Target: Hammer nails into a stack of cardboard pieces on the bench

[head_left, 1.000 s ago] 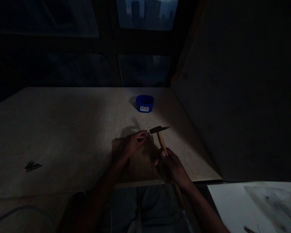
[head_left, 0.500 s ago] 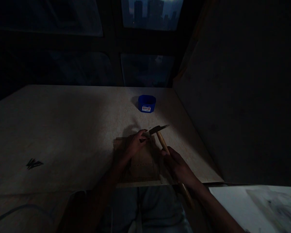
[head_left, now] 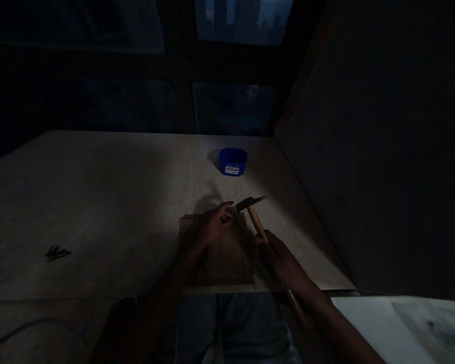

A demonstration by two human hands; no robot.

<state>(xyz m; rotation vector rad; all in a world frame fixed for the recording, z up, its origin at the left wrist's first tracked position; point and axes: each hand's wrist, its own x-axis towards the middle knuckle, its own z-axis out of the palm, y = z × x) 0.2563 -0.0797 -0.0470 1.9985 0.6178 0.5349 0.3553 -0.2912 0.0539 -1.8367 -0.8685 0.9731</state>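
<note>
Right hand [head_left: 278,260] closed around the hammer [head_left: 256,222] handle, head just beside the left hand [head_left: 212,227]. Its fingers curl at the far edge of the wooden board [head_left: 227,260] on the counter [head_left: 117,202]; can't tell if they pinch anything. Risk: in light this dim, a slightly off swing likely hits those fingertips or kicks the unclamped board.

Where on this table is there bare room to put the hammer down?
Bare tabletop runs wide between the wooden board and the small dark pile, and a narrower strip between the board and the blue tub. Crowded over the board: left hand, right hand, hammer.
</note>
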